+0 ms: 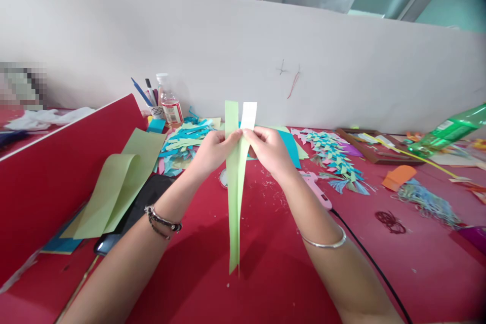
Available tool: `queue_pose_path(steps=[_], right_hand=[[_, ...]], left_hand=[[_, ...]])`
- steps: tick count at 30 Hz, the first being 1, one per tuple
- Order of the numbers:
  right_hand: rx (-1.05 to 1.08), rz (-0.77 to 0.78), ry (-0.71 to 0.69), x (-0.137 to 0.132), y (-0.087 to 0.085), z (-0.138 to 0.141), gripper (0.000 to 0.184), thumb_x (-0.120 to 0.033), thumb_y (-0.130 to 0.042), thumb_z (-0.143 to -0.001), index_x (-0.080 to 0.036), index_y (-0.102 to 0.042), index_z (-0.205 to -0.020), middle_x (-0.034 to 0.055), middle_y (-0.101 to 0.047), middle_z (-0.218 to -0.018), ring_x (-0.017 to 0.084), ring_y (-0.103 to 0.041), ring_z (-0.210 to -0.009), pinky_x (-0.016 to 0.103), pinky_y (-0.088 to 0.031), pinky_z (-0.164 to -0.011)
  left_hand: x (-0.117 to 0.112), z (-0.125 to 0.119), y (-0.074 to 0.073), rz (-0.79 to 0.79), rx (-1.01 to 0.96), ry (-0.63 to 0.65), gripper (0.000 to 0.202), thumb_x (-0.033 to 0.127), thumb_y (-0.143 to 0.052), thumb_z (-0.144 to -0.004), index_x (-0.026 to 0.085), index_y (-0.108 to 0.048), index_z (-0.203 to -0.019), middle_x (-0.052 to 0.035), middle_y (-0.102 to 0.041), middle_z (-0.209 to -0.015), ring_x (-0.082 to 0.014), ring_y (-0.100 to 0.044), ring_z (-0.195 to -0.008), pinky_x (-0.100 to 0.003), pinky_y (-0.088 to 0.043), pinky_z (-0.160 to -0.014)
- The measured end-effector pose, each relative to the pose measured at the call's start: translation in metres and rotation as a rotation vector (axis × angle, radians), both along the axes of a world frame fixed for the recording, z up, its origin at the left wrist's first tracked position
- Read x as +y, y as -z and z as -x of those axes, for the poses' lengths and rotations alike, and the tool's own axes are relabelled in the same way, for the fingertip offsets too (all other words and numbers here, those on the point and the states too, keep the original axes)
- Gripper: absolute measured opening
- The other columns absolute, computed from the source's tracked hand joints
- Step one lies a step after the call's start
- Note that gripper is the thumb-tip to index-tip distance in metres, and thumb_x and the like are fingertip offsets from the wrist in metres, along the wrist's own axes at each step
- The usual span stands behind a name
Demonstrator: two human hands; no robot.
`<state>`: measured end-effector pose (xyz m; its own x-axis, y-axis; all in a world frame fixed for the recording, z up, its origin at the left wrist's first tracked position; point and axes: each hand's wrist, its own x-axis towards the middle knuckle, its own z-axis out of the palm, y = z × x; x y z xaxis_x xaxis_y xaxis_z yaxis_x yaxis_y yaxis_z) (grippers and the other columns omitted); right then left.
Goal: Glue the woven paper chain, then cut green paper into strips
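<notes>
A long light-green paper strip (pixel 233 202), creased lengthwise, hangs upright in front of me above the red table. My left hand (pixel 216 149) pinches its left part between thumb and fingers. Opposite it, my right hand (pixel 268 149) pinches the right part, whose upper end (pixel 249 114) looks almost white. The thumbs nearly meet at the middle, and the two upper ends spread apart in a V. Whether this is one folded strip or two strips, I cannot tell. Behind my left hand lies a heap of cut blue and green paper strips (pixel 184 139).
Green paper sheets (pixel 114 187) lean at the left by a red divider (pixel 76 162). A pink glue gun (pixel 316 190) with a black cord lies right of my right hand. Woven paper pieces (pixel 334 157), a tilted green bottle (pixel 448 131) and a clear bottle (pixel 171 106) stand or lie farther back.
</notes>
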<state>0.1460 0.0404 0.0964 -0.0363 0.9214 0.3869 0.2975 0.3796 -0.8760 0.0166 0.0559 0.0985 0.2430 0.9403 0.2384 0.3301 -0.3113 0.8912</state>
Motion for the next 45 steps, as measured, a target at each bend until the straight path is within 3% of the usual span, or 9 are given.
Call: queue_pose_path(steps=[6,11,18,22,26,33,39,42,45], right_hand=[[0.068,0.0,0.018,0.003,0.002,-0.001,0.034,-0.034,-0.043,-0.081,-0.019,-0.039,-0.051,-0.0055,-0.036,-0.042,0.006,-0.033,-0.04,0.021,-0.024,-0.04],[0.143,-0.001,0.072,0.003,0.0,-0.002,0.033,-0.036,-0.044,-0.081,-0.019,-0.04,-0.053,-0.0057,-0.035,-0.043,0.006,-0.032,-0.04,0.02,-0.023,-0.039],[-0.062,0.047,0.009,0.005,0.002,-0.006,0.034,-0.044,-0.048,-0.077,-0.019,-0.043,-0.056,-0.0044,-0.04,-0.049,0.007,-0.039,-0.045,0.021,-0.026,-0.043],[-0.109,0.058,0.02,0.007,0.005,-0.006,0.035,-0.042,-0.041,-0.082,-0.019,-0.044,-0.055,-0.0037,-0.042,-0.046,0.007,-0.038,-0.042,0.022,-0.027,-0.042],[-0.093,0.017,0.049,0.009,0.006,-0.007,0.039,-0.041,-0.04,-0.083,-0.019,-0.04,-0.05,-0.0039,-0.04,-0.044,0.007,-0.036,-0.04,0.022,-0.026,-0.042],[0.084,-0.043,0.156,0.013,0.005,-0.011,0.039,-0.041,-0.041,-0.083,-0.019,-0.039,-0.05,-0.0049,-0.037,-0.043,0.007,-0.035,-0.041,0.021,-0.028,-0.043],[-0.141,-0.018,0.088,0.005,0.001,-0.007,0.042,-0.049,-0.041,-0.081,-0.018,-0.038,-0.052,-0.0041,-0.036,-0.048,0.007,-0.034,-0.046,0.022,-0.024,-0.044],[-0.187,-0.021,0.074,0.004,0.003,-0.004,0.038,-0.044,-0.041,-0.081,-0.019,-0.034,-0.054,-0.0047,-0.032,-0.048,0.007,-0.032,-0.046,0.022,-0.022,-0.043],[-0.154,0.004,0.066,0.006,0.007,-0.003,0.038,-0.041,-0.04,-0.082,-0.019,-0.032,-0.053,-0.0052,-0.031,-0.046,0.007,-0.031,-0.043,0.022,-0.023,-0.043]], left_hand=[[0.006,0.004,0.002,0.072,-0.156,-0.001,0.036,0.042,-0.044,-0.08,0.016,-0.051,-0.058,0.0051,-0.037,-0.044,-0.0056,-0.031,-0.038,-0.021,-0.021,-0.039],[0.004,0.004,0.004,0.121,-0.124,0.15,0.036,0.046,-0.049,-0.076,0.014,-0.056,-0.061,0.0,-0.052,-0.055,-0.0081,-0.045,-0.049,-0.02,-0.032,-0.046],[0.004,-0.001,0.01,0.019,0.011,0.062,0.04,0.043,-0.045,-0.078,0.015,-0.048,-0.049,0.0031,-0.039,-0.045,-0.0063,-0.032,-0.041,-0.022,-0.022,-0.04],[0.007,-0.001,0.009,0.055,-0.046,0.035,0.04,0.04,-0.044,-0.079,0.016,-0.046,-0.048,0.005,-0.033,-0.042,-0.0054,-0.028,-0.039,-0.022,-0.019,-0.039],[0.008,0.0,0.009,0.064,-0.127,-0.027,0.039,0.042,-0.044,-0.081,0.016,-0.052,-0.053,0.0048,-0.038,-0.041,-0.0061,-0.033,-0.038,-0.021,-0.024,-0.039],[0.003,-0.004,0.012,0.153,-0.073,0.143,0.038,0.046,-0.046,-0.078,0.015,-0.057,-0.06,-0.0011,-0.052,-0.051,-0.0101,-0.047,-0.048,-0.022,-0.034,-0.046],[0.005,-0.005,0.014,-0.077,0.032,-0.049,0.042,0.04,-0.043,-0.079,0.018,-0.031,-0.046,0.0064,-0.025,-0.042,-0.0052,-0.023,-0.038,-0.022,-0.015,-0.038],[0.007,-0.005,0.014,-0.093,0.023,-0.066,0.042,0.04,-0.041,-0.079,0.018,-0.027,-0.046,0.0065,-0.024,-0.044,-0.0051,-0.022,-0.04,-0.021,-0.015,-0.038],[0.01,-0.003,0.015,-0.033,-0.02,-0.067,0.041,0.042,-0.04,-0.079,0.018,-0.033,-0.048,0.0062,-0.028,-0.044,-0.0053,-0.025,-0.039,-0.021,-0.017,-0.039]])
